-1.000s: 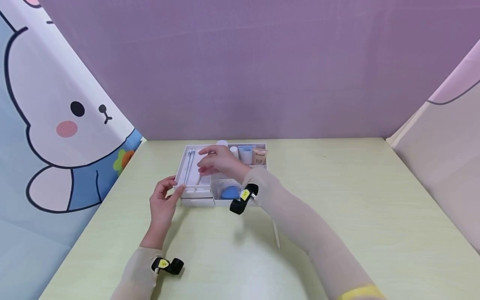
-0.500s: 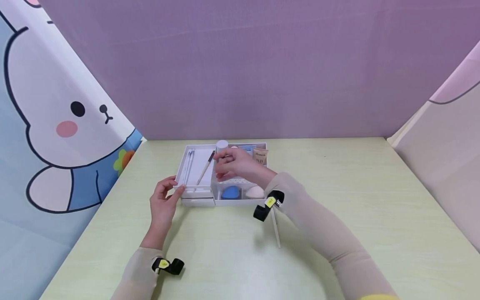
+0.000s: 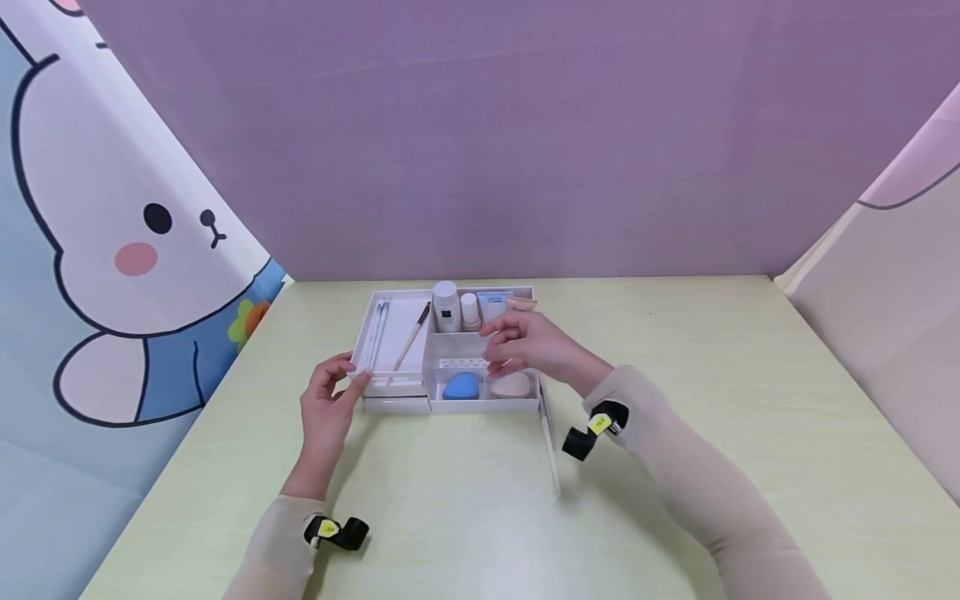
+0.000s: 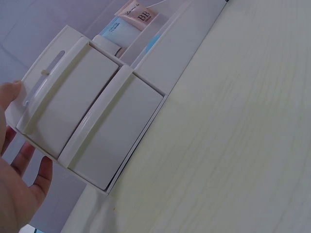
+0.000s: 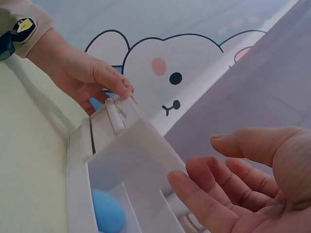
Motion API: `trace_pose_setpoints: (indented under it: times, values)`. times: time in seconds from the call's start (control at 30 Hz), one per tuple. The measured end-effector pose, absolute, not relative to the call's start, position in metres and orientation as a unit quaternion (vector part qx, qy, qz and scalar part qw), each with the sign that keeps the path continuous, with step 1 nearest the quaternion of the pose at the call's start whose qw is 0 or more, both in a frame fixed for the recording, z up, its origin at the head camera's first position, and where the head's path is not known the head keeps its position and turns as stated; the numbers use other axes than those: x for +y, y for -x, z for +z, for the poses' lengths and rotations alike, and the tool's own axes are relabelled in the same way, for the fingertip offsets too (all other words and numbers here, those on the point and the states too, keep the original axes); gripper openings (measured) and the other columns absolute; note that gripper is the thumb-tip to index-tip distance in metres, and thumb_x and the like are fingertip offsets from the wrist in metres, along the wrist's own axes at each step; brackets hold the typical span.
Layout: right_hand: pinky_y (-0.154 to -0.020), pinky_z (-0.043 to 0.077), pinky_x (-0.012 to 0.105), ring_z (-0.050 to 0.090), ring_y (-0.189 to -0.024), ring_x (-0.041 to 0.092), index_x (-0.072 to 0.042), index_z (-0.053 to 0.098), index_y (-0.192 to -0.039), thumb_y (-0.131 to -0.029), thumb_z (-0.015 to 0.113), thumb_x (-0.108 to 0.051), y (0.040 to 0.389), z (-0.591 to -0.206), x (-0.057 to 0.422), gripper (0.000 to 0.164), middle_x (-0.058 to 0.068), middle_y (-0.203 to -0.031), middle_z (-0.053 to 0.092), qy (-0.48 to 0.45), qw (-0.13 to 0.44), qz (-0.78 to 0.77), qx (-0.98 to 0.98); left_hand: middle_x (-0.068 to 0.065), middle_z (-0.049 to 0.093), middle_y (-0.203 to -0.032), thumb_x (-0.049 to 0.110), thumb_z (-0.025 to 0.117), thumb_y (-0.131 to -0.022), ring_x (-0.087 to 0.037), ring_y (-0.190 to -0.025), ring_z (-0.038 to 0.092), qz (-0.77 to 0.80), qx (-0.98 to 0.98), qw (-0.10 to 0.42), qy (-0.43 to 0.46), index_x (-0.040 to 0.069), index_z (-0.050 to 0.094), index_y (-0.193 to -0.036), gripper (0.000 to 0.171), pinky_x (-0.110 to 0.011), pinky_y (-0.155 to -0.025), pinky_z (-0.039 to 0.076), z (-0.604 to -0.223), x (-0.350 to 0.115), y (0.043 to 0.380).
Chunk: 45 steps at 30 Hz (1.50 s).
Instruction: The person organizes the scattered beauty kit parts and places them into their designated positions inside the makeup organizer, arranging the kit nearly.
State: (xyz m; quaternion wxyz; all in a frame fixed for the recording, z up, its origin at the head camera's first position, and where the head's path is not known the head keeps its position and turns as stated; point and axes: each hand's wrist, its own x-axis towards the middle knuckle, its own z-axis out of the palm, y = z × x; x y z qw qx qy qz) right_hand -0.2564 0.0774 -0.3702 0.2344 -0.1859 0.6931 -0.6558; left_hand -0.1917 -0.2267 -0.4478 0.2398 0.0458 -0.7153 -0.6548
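A white organizer tray [image 3: 408, 293] stands mid-table. My left hand [image 3: 328, 400] holds its front left corner between thumb and fingertips, as the right wrist view also shows for the left hand [image 5: 90, 77]. My right hand [image 3: 525, 346] hovers empty over the tray's right side, fingers relaxed, palm [image 5: 252, 194] open. A dark-tipped brush [image 3: 411, 337] lies in the left compartment beside two white sticks [image 3: 377, 332]. A blue sponge [image 3: 461, 385] and a beige sponge [image 3: 512, 386] sit in the front compartments.
A white bottle [image 3: 446, 306], a small bottle [image 3: 470, 310], a blue tube [image 3: 492, 303] and a BB tube [image 4: 138, 14] stand at the tray's back. A white stick [image 3: 551, 454] lies on the table right of the tray. Two closed drawers [image 4: 92, 126] front the tray.
My right hand has left the dark-tipped brush in the left compartment and moved right across the tray, empty. The left hand has stayed on the corner.
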Motion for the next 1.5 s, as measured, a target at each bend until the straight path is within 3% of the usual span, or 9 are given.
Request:
trace_pose_setpoints:
  times: [0.73, 1.2, 1.5]
  values:
    - [-0.074, 0.059, 0.041, 0.068, -0.072, 0.021, 0.016, 0.044, -0.126, -0.089, 0.061, 0.008, 0.257, -0.429, 0.154, 0.041, 0.008, -0.083, 0.065, 0.107, 0.241, -0.638, 0.724, -0.002, 0.06, -0.124, 0.0, 0.069, -0.092, -0.012, -0.105, 0.056, -0.65, -0.719, 0.242, -0.046, -0.005, 0.055, -0.103, 0.019, -0.016, -0.076, 0.047, -0.448, -0.227, 0.191]
    - [-0.057, 0.058, 0.033, 0.064, -0.055, 0.016, 0.014, 0.047, -0.12, -0.084, 0.066, 0.008, 0.258, -0.449, 0.153, 0.04, 0.01, -0.067, 0.063, 0.093, 0.262, -0.598, 0.752, -0.004, 0.058, -0.129, 0.004, 0.068, -0.093, -0.014, -0.109, 0.054, -0.646, -0.727, 0.226, -0.049, -0.005, 0.054, -0.107, 0.021, -0.015, -0.08, 0.047, -0.448, -0.228, 0.191]
    - [-0.051, 0.056, 0.031, 0.061, -0.049, 0.015, 0.01, 0.052, -0.117, -0.084, 0.07, 0.001, 0.264, -0.452, 0.144, 0.039, 0.01, -0.068, 0.062, 0.083, 0.25, -0.531, 0.805, 0.002, 0.06, -0.123, -0.001, 0.069, -0.091, -0.014, -0.107, 0.056, -0.65, -0.721, 0.238, -0.042, -0.006, 0.055, -0.104, 0.019, -0.015, -0.078, 0.048, -0.449, -0.228, 0.193]
